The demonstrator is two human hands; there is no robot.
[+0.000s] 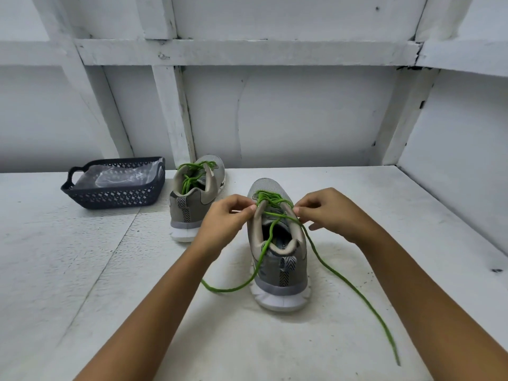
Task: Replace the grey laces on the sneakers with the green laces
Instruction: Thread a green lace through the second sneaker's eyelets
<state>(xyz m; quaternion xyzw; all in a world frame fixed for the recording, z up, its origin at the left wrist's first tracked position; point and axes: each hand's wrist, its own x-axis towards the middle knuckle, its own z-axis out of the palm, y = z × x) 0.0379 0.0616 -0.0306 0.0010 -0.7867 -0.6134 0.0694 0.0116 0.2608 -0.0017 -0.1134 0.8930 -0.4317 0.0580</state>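
Grey mesh sneaker with the white sole (277, 268) sits mid-counter, heel towards me. My left hand (228, 215) pinches the green round lace (357, 292) at the left top eyelet, and my right hand (327, 213) pinches it on the right side. One loose end drops over the heel to the left, the other trails off towards the front edge. The second grey sneaker (192, 204), green-laced too, is up by the back edge, just beside the dark plastic lattice basket (115, 193). A wide stretch of white painted counter (68, 270) lies either side of my arms.
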